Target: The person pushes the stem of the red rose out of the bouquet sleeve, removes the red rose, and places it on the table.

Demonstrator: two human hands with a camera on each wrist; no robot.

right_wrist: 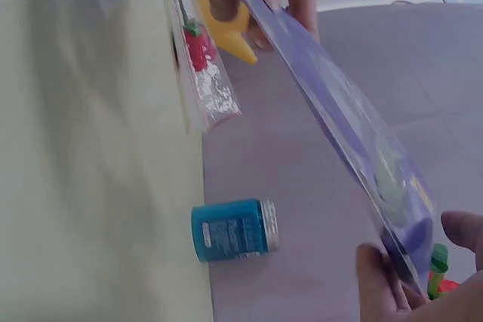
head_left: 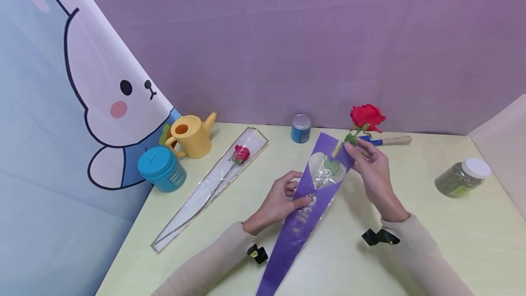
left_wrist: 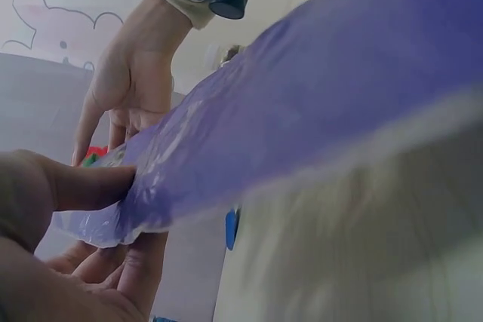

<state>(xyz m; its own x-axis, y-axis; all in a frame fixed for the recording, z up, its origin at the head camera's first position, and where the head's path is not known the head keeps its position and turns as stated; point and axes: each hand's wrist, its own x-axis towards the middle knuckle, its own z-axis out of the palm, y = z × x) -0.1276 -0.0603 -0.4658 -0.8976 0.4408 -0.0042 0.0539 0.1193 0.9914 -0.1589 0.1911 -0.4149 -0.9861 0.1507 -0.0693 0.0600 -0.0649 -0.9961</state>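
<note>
A purple flower sleeve (head_left: 304,223) with a clear heart window slants up across the middle of the head view. My left hand (head_left: 283,200) grips its middle, thumb on the front and fingers behind. At the sleeve's top corner, my right hand (head_left: 373,175) pinches a red rose (head_left: 367,118) just under the bloom. Whether the sleeve's edge is also pinched, I cannot tell. The bloom stands above the sleeve, and a green leaf (head_left: 334,168) shows through the window. In the right wrist view, the sleeve (right_wrist: 332,103) runs between the two hands.
Another rose (head_left: 241,153) lies in a clear sleeve at left. Behind it are a yellow watering can (head_left: 195,138) and a large blue jar (head_left: 161,169). A small blue jar (head_left: 301,128), a wooden-handled tool (head_left: 396,140) and a white-capped jar (head_left: 462,177) stand or lie farther right.
</note>
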